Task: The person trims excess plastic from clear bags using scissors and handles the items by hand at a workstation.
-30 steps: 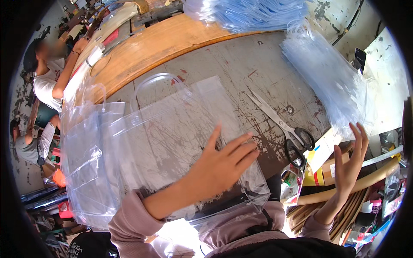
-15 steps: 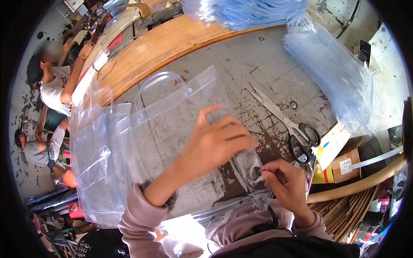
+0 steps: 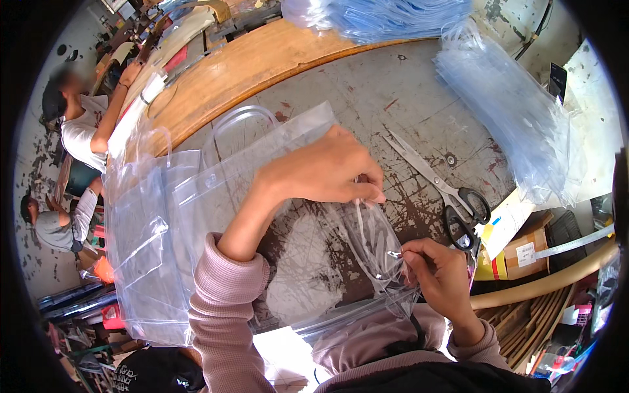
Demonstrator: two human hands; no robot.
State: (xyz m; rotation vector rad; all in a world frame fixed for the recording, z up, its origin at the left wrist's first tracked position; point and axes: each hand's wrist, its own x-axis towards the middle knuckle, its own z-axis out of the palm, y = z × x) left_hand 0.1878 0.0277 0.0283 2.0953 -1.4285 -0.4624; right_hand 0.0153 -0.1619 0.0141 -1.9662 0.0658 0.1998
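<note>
A clear plastic bag (image 3: 373,242) is spread in front of me, its near-right part bunched and creased. My left hand (image 3: 324,167) reaches over it, fingers bent down and pinching the upper end of the creased plastic. Lower and to the right, my right hand (image 3: 439,272) pinches the same plastic between thumb and forefinger. Just right of the hands lies a pair of scissors (image 3: 434,178) with black handles, blades pointing away. Further left are more clear bags (image 3: 141,242) with loop handles, spread over the table's left side.
Bluish clear bags lie in a pile (image 3: 508,108) at the far right and another stack (image 3: 393,19) at the back. A wooden board (image 3: 262,72) borders the scratched table (image 3: 367,85). A cardboard box (image 3: 527,252) stands at right. Two people (image 3: 82,128) are at left.
My left hand, blurred with fingers spread before, has moved up slightly and now pinches the plastic. The creased plastic is drawn out between both hands. My right hand stays nearly in place.
</note>
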